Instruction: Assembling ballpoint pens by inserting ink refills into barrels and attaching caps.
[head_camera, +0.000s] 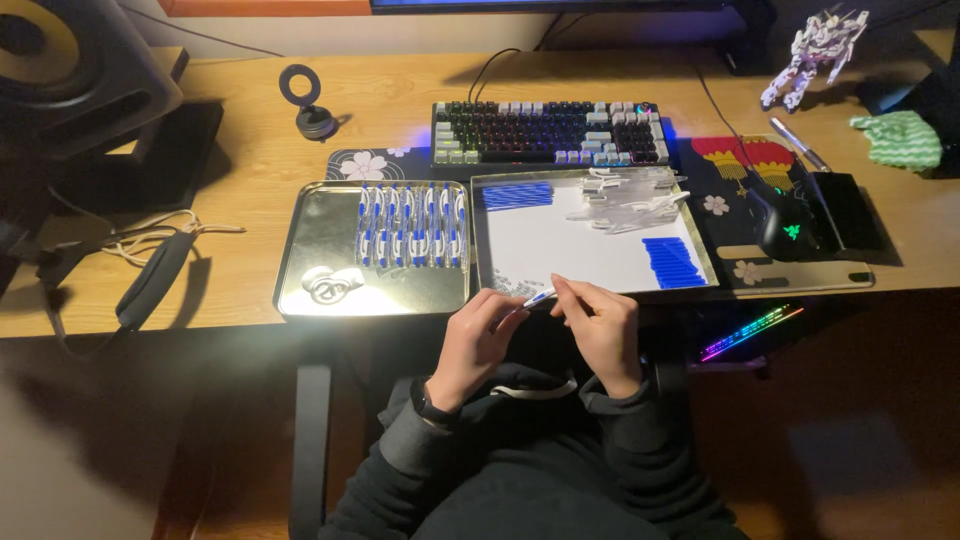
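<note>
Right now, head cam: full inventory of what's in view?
pen: one, blue and white, held between both hands at desk edge
finished pens: a row, blue and white, in left metal tray
blue parts: two piles, on white tray
clear parts: a heap, white tray, far side
keyboard: one, backlit, behind trays
mouse: one, black, right
model figure: one, white, far right
headphones: one, black, left
speaker: one, black, far left
left hand: grip on pen
right hand: grip on pen
</note>
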